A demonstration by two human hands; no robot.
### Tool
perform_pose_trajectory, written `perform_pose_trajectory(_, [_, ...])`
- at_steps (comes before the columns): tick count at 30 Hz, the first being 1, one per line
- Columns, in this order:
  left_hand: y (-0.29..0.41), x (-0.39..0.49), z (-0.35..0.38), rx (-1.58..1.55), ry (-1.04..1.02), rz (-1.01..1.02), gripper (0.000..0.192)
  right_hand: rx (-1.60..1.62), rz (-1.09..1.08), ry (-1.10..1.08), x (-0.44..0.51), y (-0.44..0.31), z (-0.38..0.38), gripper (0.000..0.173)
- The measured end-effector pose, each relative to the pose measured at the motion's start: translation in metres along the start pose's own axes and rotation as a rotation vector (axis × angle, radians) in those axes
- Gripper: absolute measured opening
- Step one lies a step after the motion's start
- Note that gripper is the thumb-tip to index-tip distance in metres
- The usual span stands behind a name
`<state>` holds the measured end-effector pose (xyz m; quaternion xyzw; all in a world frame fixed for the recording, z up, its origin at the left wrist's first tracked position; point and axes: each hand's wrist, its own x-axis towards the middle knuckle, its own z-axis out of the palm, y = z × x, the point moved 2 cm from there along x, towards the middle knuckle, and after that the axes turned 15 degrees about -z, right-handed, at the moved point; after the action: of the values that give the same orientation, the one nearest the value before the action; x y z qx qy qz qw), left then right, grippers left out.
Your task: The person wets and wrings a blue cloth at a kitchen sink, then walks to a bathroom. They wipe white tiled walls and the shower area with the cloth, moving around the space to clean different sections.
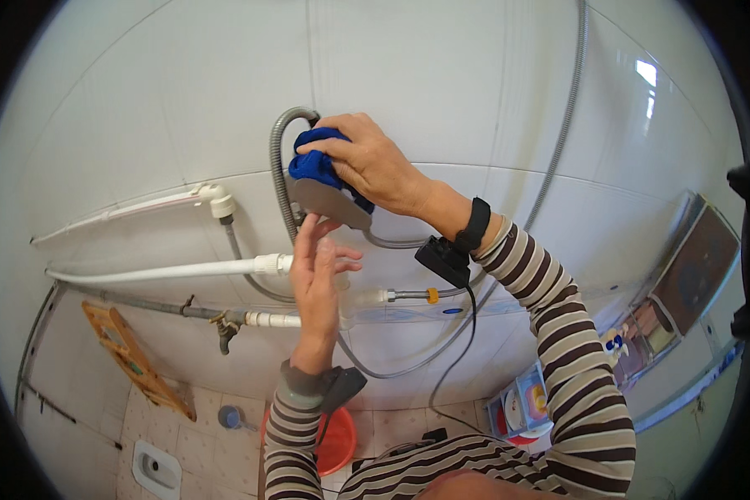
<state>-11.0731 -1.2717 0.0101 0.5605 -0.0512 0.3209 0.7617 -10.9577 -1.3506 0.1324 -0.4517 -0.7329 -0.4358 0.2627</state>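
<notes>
My right hand (375,162) grips a bundled blue cloth (315,165) at the upper middle, against a grey, rounded, flat-faced fixture (331,201) near the wall. Below it, my left hand (319,269) is raised with its fingers apart, its fingertips near or at the lower edge of that fixture; whether they touch it I cannot tell. Left of the cloth a ribbed metal hose (278,150) curves down and passes behind my left hand. Black devices are strapped at both wrists. The fittings behind my left hand are partly hidden.
White pipes (162,273) and a brass tap (226,328) run along the tiled wall. Wires hang from the wrist devices. A wooden rack (137,362) leans at the lower left, near a squat toilet (156,469). On the floor are a red basin (337,440) and a plastic shelf (517,406).
</notes>
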Motion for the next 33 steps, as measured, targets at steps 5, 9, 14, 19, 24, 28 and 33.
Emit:
perform_pose_trajectory(5, [0.001,-0.008,-0.015,0.048,0.002,-0.012,0.038,-0.204,-0.009,-0.106,-0.032,0.003,-0.034,0.032])
perform_pose_trajectory(9, [-0.004,-0.012,-0.017,0.077,-0.023,-0.042,0.034,-0.570,-0.046,-0.049,-0.027,0.022,-0.089,0.039])
perform_pose_trajectory(14, [-0.021,-0.016,-0.009,0.091,-0.098,-0.117,0.030,-0.820,-0.005,-0.026,-0.051,0.042,-0.115,0.052])
perform_pose_trajectory(19, [-0.038,-0.027,-0.018,0.135,-0.076,-0.174,0.028,-0.723,-0.144,-0.232,-0.138,-0.013,-0.095,0.040])
perform_pose_trajectory(24, [-0.048,-0.034,-0.015,0.156,-0.087,-0.227,0.026,-0.905,0.138,-0.278,-0.142,-0.004,-0.105,0.048])
perform_pose_trajectory(28, [-0.057,-0.038,-0.002,0.204,-0.145,-0.245,0.025,-0.939,0.139,-0.160,-0.138,-0.001,-0.095,0.050])
perform_pose_trajectory(33, [-0.062,-0.044,0.002,0.207,-0.198,-0.266,0.022,-0.863,-0.013,-0.244,-0.152,-0.017,-0.093,0.048])
